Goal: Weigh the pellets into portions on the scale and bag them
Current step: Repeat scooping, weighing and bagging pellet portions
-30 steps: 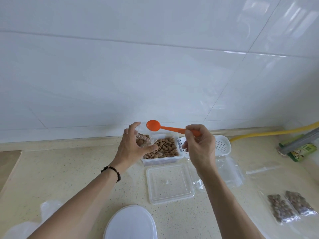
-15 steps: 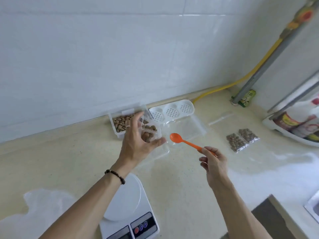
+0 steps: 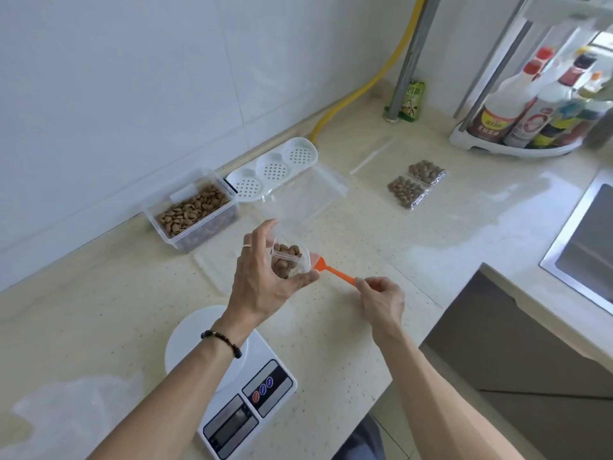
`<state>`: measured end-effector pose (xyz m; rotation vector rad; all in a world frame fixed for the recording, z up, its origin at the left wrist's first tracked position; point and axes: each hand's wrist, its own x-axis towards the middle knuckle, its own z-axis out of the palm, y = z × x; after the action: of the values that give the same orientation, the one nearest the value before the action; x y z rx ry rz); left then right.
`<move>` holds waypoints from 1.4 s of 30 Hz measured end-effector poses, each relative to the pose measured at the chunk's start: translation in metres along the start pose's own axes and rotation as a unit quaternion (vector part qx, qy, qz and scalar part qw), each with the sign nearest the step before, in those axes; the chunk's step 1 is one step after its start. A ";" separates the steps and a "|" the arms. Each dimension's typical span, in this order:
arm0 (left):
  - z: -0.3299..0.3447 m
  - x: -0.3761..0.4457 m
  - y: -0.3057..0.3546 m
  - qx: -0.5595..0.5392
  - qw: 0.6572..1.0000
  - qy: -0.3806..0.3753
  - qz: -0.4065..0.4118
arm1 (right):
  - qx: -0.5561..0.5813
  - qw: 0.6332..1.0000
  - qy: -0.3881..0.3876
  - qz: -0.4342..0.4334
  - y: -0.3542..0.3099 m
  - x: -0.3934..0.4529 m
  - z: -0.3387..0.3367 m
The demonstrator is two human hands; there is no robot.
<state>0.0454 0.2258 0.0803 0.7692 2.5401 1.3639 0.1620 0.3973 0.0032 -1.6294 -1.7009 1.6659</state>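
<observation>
**Spoon tip at the bag mouth, third portion under way**

Since half a second ago my view has swung right and the orange spoon [image 3: 335,271] has closed on the small clear bag [image 3: 289,257]; its bowl now sits at the bag's opening, where before it hung clear of it.

Nearest me, the kitchen scale [image 3: 232,390] stands with nothing on its platter; its display is too dim to read. Above it my left hand [image 3: 265,280] grips the bag between thumb and fingers, with brown pellets [image 3: 285,250] showing inside. My right hand [image 3: 381,293] pinches the spoon's handle end. Whether the spoon is pushing pellets in or taking some out, I cannot tell.

Farther back, the clear supply tub [image 3: 195,214] is well stocked with pellets, beside a white perforated tray [image 3: 272,169] and spare flat bags [image 3: 318,194]. To the right lie two filled bags [image 3: 416,184], so I judge two portions done, this one unsealed, and many left.

Bottle labels on the corner rack [image 3: 517,146] are printed, but illegible from here.
</observation>
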 end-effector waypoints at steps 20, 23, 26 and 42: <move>-0.049 0.007 0.006 -0.013 0.997 0.080 0.017 | -0.249 0.848 -0.248 -0.396 -0.185 -0.072 0.057; -0.059 0.002 0.003 -0.004 0.996 0.083 0.020 | -0.239 0.832 -0.267 -0.425 -0.192 -0.085 0.062; -0.069 -0.004 -0.009 -0.031 0.996 0.084 -0.009 | -0.232 0.819 -0.292 -0.436 -0.199 -0.096 0.065; -0.109 -0.052 -0.075 -0.025 0.981 0.000 -0.194 | -0.206 0.877 -0.386 -0.199 -0.126 -0.084 0.092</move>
<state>0.0227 0.0861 0.0764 0.2417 2.4708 1.2866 0.0534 0.3168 0.1180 -0.6104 -2.6879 1.9433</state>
